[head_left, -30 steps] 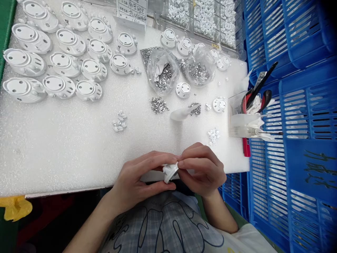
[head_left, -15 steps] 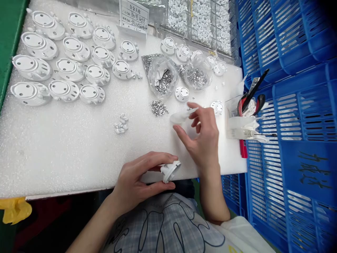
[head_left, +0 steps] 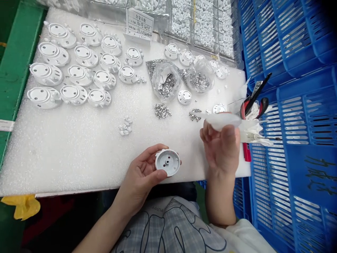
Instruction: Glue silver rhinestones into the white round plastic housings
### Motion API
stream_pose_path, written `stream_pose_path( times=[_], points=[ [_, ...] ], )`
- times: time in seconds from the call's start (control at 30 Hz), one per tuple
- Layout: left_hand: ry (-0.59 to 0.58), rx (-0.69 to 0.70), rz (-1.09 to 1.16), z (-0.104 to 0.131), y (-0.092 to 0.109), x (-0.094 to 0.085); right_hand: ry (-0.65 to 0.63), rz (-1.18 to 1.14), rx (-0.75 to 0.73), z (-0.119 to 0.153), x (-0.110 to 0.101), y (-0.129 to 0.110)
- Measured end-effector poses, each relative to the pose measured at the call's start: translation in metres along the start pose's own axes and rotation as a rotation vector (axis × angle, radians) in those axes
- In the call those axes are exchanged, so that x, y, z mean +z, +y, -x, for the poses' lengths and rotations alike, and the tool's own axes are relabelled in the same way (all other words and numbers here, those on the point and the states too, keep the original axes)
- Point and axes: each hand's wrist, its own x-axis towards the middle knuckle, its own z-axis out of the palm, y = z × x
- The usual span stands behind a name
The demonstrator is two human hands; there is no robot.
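Note:
My left hand [head_left: 143,172] grips a round white plastic part [head_left: 168,162] by its rim near the table's front edge. Its hollow inside, with a central post and small dark holes, faces up at me. Raised to the right of it, my right hand [head_left: 221,149] is closed around a translucent squeeze bottle [head_left: 223,121] with a thin tip pointing left. Beyond the hands lie two small piles of silvery metal bits, one pile [head_left: 162,111] left and another pile [head_left: 195,115] right. A little heap of white pieces [head_left: 125,126] sits to the left.
Rows of white assembled parts [head_left: 75,94] cover the back left of the white foam board [head_left: 86,147]. Two plastic bags [head_left: 166,82] of metal bits stand mid-back, before compartment trays [head_left: 205,26]. At right are a clear holder with red-and-black-handled pliers [head_left: 255,100] and blue crates [head_left: 297,147].
My right hand has lifted the squeeze bottle and moved right, turning palm toward me. My left hand has tilted the white part so its hollow side shows. The whole view has shifted slightly.

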Motion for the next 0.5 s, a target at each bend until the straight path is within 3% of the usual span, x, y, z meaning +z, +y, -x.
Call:
stream_pose_path(
  times=[0.1,0.23,0.3,0.5],
  points=[
    [0.006,-0.035,0.034,-0.004,0.002,0.002,0.088,-0.028,-0.016,-0.005,0.007,-0.006],
    [0.032,-0.052,0.043,-0.005,0.003,0.004,0.153,0.088,-0.314,0.000,0.016,-0.003],
    [0.042,-0.057,0.045,-0.004,0.002,0.005,0.128,0.163,-0.396,0.006,0.017,0.000],
    [0.087,-0.018,-0.015,-0.003,-0.006,-0.001,0.023,0.392,-0.387,0.019,0.011,0.004]
  ],
)
